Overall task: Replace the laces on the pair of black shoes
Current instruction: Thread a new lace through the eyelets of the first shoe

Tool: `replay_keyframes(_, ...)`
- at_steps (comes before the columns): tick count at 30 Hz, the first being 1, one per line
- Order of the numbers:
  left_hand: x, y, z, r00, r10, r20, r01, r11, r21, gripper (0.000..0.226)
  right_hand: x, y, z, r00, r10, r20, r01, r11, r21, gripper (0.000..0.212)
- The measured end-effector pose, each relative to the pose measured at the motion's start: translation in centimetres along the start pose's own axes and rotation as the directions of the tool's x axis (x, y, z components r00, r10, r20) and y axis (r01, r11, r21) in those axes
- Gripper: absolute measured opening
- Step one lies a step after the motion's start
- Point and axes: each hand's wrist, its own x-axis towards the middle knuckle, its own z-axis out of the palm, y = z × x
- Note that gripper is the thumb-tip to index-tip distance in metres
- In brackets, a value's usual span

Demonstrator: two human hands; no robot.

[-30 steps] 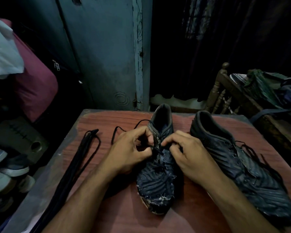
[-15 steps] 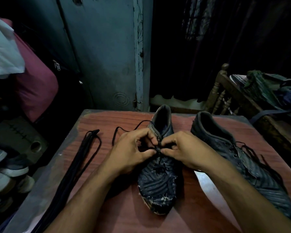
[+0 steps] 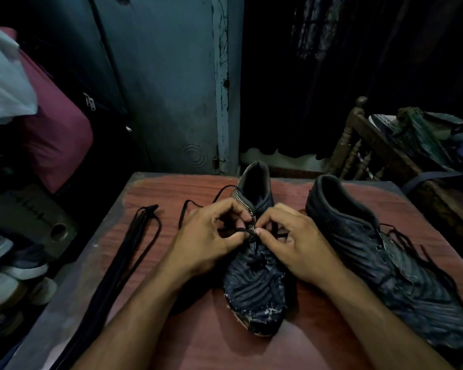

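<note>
Black lace (image 3: 247,232) is pinched by both the left hand (image 3: 211,244) and right hand (image 3: 292,247) over the middle shoe (image 3: 254,284) on the table (image 3: 171,190); draw it through slowly, keeping the shoe steady

Two worn black shoes (image 3: 254,284) (image 3: 385,263) stand side by side, spare laces (image 3: 123,252) leftward.

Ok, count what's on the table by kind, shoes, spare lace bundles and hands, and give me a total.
Black shoes: 2, the shoe being worked on and the other shoe.
Spare lace bundle: 1, lying left of the shoes.
Hands: 2, left hand and right hand, both pinching a lace at the middle shoe's eyelets.
Total: 5
</note>
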Motion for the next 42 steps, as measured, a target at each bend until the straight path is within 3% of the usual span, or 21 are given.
replay_keyframes(7, 0.0, 0.0, 0.4, 1.000, 0.001, -0.031, -0.001, 1.000, -0.014, 0.028, 0.3, 0.1, -0.2, 0.988, 0.153, 0.034, -0.156, 0.978, 0.142, 0.012)
replay_keyframes(12, -0.1, -0.1, 0.8, 1.000, 0.014, -0.023, -0.014, 1.000, -0.014, 0.029, 0.7, -0.7, -0.3, 0.956, 0.238, 0.174, -0.258, 0.961, 0.103, 0.018)
replay_keyframes(19, 0.0, 0.0, 0.9, 0.999, 0.002, -0.035, -0.004, 0.998, -0.057, 0.033, 0.8, -1.2, -0.2, 0.948, 0.285, 0.141, -0.299, 0.950, 0.092, 0.014)
replay_keyframes(32, -0.3, 0.6, 1.5, 0.976, 0.206, -0.066, -0.198, 0.974, 0.111, 0.049, 1.2, -1.3, -0.3, 0.889, 0.400, 0.221, -0.450, 0.854, 0.261, 0.016)
replay_keyframes(37, -0.3, 0.9, 1.5, 0.964, 0.262, -0.044, -0.246, 0.943, 0.225, 0.061, 1.6, -1.6, -0.5, 0.875, 0.413, 0.253, -0.468, 0.854, 0.228, 0.015)
replay_keyframes(42, -0.3, 1.0, 1.5, 0.960, 0.278, -0.032, -0.263, 0.935, 0.237, 0.061, 1.8, -2.1, -0.9, 0.883, 0.387, 0.266, -0.405, 0.914, 0.018, 0.008)
